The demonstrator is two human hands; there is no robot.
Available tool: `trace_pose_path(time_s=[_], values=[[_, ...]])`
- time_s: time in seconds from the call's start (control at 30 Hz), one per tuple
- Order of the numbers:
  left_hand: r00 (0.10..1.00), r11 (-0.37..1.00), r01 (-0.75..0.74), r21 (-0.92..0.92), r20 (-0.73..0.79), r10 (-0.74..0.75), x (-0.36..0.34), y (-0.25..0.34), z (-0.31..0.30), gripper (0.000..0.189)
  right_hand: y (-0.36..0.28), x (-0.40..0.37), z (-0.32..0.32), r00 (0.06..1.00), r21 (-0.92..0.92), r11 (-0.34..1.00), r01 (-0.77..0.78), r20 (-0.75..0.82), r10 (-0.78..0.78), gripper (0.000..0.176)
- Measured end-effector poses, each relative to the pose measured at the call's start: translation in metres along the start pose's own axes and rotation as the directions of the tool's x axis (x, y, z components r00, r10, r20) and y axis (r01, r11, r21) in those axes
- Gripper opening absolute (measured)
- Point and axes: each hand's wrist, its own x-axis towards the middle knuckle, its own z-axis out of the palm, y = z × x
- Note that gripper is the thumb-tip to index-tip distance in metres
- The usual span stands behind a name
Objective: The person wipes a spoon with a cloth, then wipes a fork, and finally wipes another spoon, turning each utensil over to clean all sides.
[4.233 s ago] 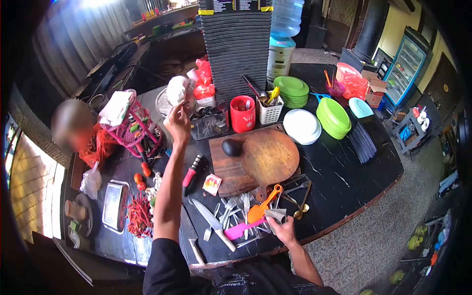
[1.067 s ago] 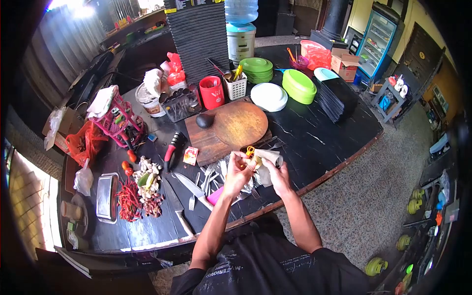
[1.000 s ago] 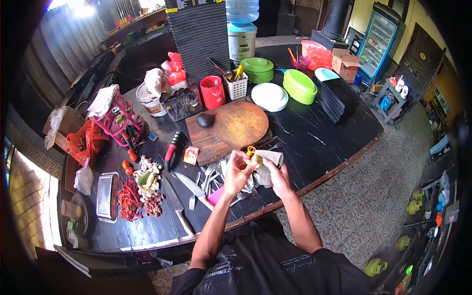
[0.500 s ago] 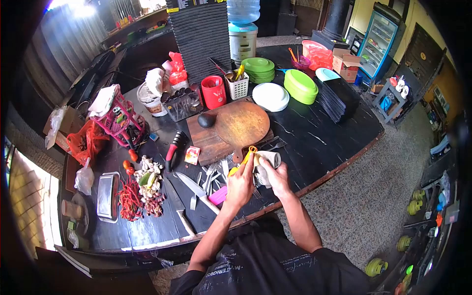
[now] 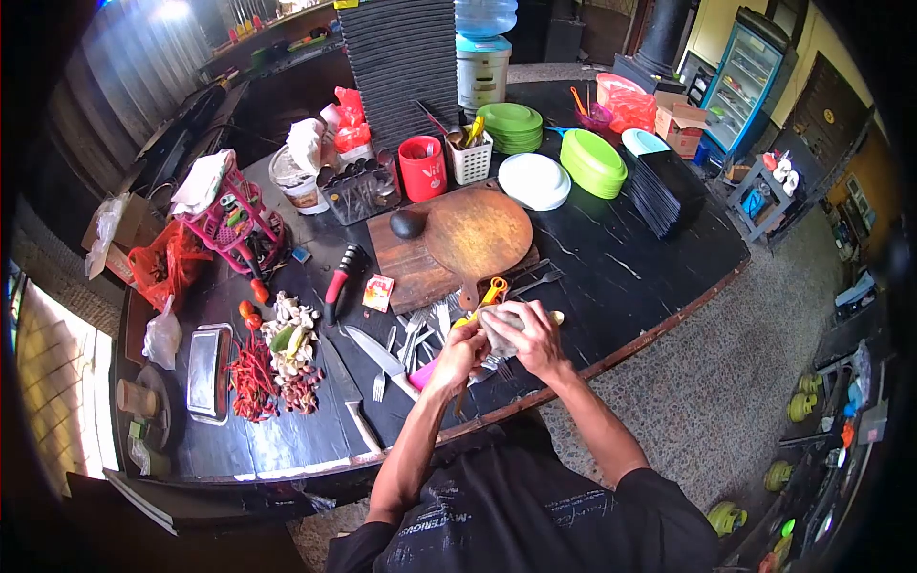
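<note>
My left hand [image 5: 457,350] and my right hand [image 5: 531,336] meet over the near edge of the black table [image 5: 630,286]. A crumpled grey cloth [image 5: 499,323] is in my right hand, bunched around a utensil. My left hand grips that utensil from the other side; a thin dark handle pokes out below it and a gold tip [image 5: 556,316] shows right of the cloth. An orange spatula [image 5: 493,290] lies just beyond the hands. Loose forks [image 5: 416,334], a big knife [image 5: 380,351] and a pink spatula [image 5: 426,371] lie to the left.
Beyond the hands lie a round wooden board [image 5: 479,229] on a rectangular one [image 5: 406,272], a red cup [image 5: 422,168], a white basket [image 5: 470,159], green plates [image 5: 509,124], a white plate [image 5: 535,180] and green bowls [image 5: 592,160]. Chillies [image 5: 252,377], a metal tray [image 5: 204,372] and a pink rack [image 5: 229,220] are left.
My left arm came back from the far containers to the cloth. Over the last second the hands closed together and the cloth bunched over the utensil.
</note>
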Motion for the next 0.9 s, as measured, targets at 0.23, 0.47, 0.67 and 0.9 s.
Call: trace_pose_path(time_s=[0.23, 0.47, 0.67, 0.9], values=[[0.996, 0.995, 0.088, -0.04, 0.027, -0.087, 0.003, 0.004, -0.007, 0.012, -0.002, 0.003, 0.003, 0.998, -0.038, 0.997, -0.065, -0.012, 0.064, 0.047], [1.0, 1.0, 0.007, 0.008, -0.017, -0.007, -0.001, 0.007, -0.01, 0.031, -0.036, 0.003, 0.026, 0.94, 0.271, 0.905, -0.327, -0.006, 0.341, 0.049], [0.995, 0.982, 0.096, -0.164, 0.053, -0.088, -0.002, 0.003, -0.031, 0.018, -0.018, 0.008, 0.006, 0.983, 0.098, 0.981, -0.166, 0.093, 0.157, 0.046], [0.986, 0.941, 0.142, -0.308, 0.13, -0.106, 0.003, -0.003, -0.019, 0.015, -0.021, 0.015, 0.015, 0.983, 0.08, 0.985, -0.152, -0.088, 0.159, 0.044]])
